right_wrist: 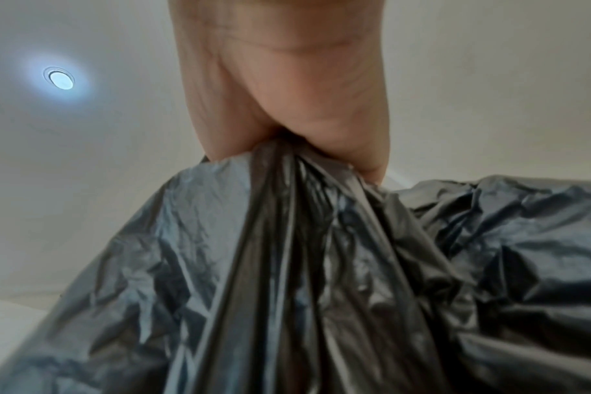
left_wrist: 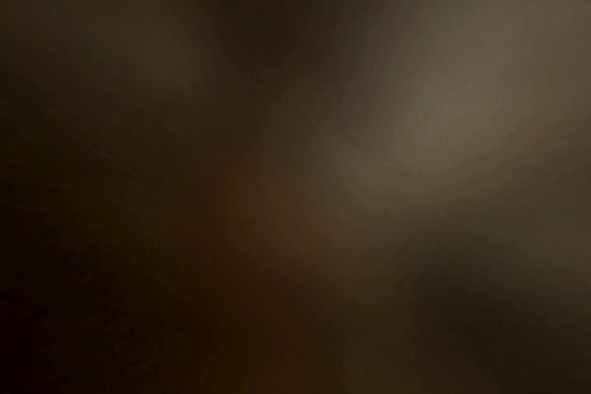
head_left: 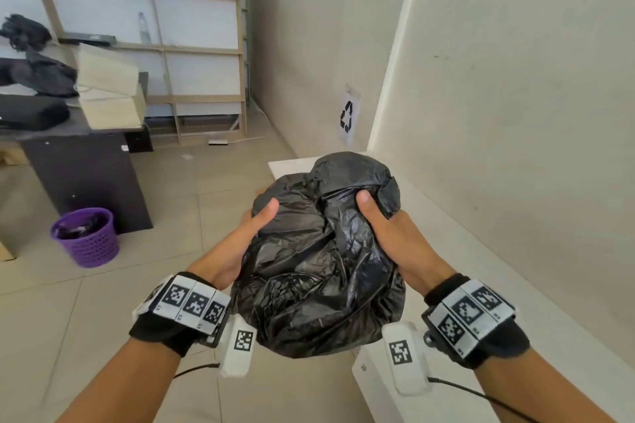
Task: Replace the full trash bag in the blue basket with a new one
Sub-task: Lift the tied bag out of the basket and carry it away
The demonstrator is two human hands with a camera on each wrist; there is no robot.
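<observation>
A crumpled black trash bag (head_left: 319, 257) hangs in front of me, above the floor, held between both hands. My left hand (head_left: 247, 233) clasps its left side, thumb laid over the top, fingers hidden behind the plastic. My right hand (head_left: 385, 227) grips a bunch of the plastic on the upper right. In the right wrist view the right hand (right_wrist: 287, 93) closes on gathered folds of the bag (right_wrist: 321, 280). The left wrist view is dark and shows nothing. No blue basket is in view.
A purple mesh basket (head_left: 87, 237) with dark contents stands on the tiled floor (head_left: 103, 302) beside a dark desk (head_left: 86, 175) at the left. A white ledge (head_left: 498, 268) runs along the right wall. A recycling sign (head_left: 347, 115) hangs on the wall ahead.
</observation>
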